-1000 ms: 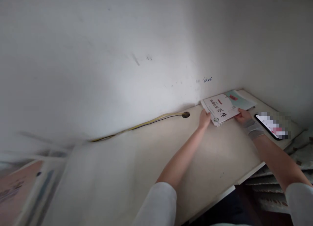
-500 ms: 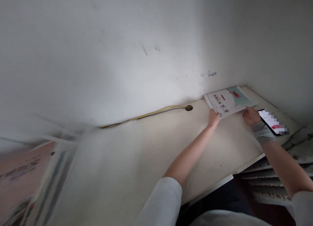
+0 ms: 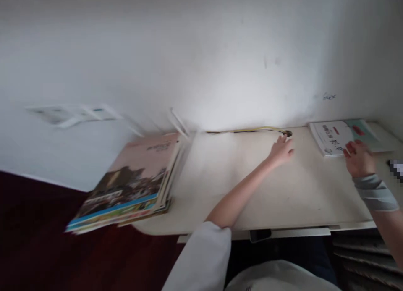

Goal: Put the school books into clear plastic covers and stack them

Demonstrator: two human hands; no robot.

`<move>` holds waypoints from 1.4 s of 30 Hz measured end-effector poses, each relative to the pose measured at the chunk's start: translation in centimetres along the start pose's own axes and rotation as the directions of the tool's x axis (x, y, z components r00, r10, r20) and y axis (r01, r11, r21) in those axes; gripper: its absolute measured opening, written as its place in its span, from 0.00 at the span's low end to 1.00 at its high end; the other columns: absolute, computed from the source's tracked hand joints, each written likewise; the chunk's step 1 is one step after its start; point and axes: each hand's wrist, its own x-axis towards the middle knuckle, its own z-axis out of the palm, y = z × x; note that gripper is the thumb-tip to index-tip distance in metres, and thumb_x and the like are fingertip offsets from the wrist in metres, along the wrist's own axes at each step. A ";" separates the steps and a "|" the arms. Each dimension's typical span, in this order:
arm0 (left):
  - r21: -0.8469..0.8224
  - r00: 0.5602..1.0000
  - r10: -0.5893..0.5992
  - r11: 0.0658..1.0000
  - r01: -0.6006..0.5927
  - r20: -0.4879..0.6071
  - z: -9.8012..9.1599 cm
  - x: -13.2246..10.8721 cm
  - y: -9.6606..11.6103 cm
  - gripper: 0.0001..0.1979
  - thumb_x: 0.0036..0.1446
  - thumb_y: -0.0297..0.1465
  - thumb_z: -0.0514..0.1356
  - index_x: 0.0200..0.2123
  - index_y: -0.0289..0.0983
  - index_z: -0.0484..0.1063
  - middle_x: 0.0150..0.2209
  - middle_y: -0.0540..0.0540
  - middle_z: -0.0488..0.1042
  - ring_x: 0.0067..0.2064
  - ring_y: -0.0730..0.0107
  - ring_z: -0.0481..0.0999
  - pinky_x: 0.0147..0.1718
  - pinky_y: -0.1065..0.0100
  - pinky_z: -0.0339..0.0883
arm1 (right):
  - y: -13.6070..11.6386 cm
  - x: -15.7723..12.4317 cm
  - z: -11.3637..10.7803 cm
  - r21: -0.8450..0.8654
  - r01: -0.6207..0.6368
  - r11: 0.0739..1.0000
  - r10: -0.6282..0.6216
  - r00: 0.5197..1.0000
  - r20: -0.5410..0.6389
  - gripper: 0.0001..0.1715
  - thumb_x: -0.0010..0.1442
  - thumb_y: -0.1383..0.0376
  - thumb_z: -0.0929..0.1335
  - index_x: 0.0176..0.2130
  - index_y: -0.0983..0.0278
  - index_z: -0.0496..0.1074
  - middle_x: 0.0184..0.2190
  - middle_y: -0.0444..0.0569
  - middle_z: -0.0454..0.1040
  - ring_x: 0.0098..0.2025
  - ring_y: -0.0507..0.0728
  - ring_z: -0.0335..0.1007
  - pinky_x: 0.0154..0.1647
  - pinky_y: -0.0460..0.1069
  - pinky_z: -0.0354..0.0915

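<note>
A thin paperback book with a white and pale-green cover lies by the wall at the right of the white desk. My right hand is over its front edge, fingers loosely apart and not gripping; whether they touch the cover I cannot tell. Away from the book, my left hand reaches over the desk with fingers spread, holding nothing. Just beyond its fingertips is a round cable hole. At the desk's left end lies a slightly blurred stack of books, a pink-covered one on top.
Yellow and black cables run along the wall from the hole. A phone lies at the right edge of view, partly pixelated. Wall sockets with blurred white cords are at the left. A dark object shows under the desk's front edge.
My view has swung left, bringing in the book stack and sockets. Both hands have let go of the paperback, which stays by the wall; my left hand has moved left of it.
</note>
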 end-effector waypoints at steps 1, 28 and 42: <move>0.149 1.000 -0.018 0.989 0.016 0.009 -2.1 -2.0 -1.3 0.22 0.57 0.31 0.56 0.56 0.35 0.64 0.66 0.34 0.48 0.67 0.44 0.40 0.60 0.42 0.39 | 0.6 -1.2 2.0 -0.023 -0.001 1.000 0.001 1.000 0.011 0.06 0.53 0.63 0.69 0.35 0.56 0.71 0.34 0.42 0.73 0.35 0.50 0.69 0.38 0.48 0.66; 0.289 0.948 -0.240 0.911 0.294 -0.209 -2.2 -25.7 -7.8 0.19 0.57 0.32 0.55 0.52 0.33 0.67 0.58 0.34 0.66 0.60 0.55 0.64 0.58 0.56 0.58 | 7.7 -19.0 15.9 -0.232 0.868 0.438 -0.003 0.260 0.966 0.23 0.62 0.60 0.61 0.54 0.67 0.66 0.55 0.63 0.65 0.58 0.64 0.61 0.56 0.62 0.62; -0.663 0.187 -0.663 0.598 -0.450 -0.725 -9.8 -27.8 -8.3 0.16 0.58 0.44 0.56 0.37 0.37 0.73 0.39 0.42 0.79 0.47 0.60 0.77 0.50 0.53 0.67 | 7.4 -22.2 19.3 -0.023 0.923 0.385 0.229 -0.071 0.971 0.44 0.59 0.44 0.61 0.62 0.71 0.57 0.61 0.63 0.58 0.63 0.65 0.52 0.63 0.64 0.47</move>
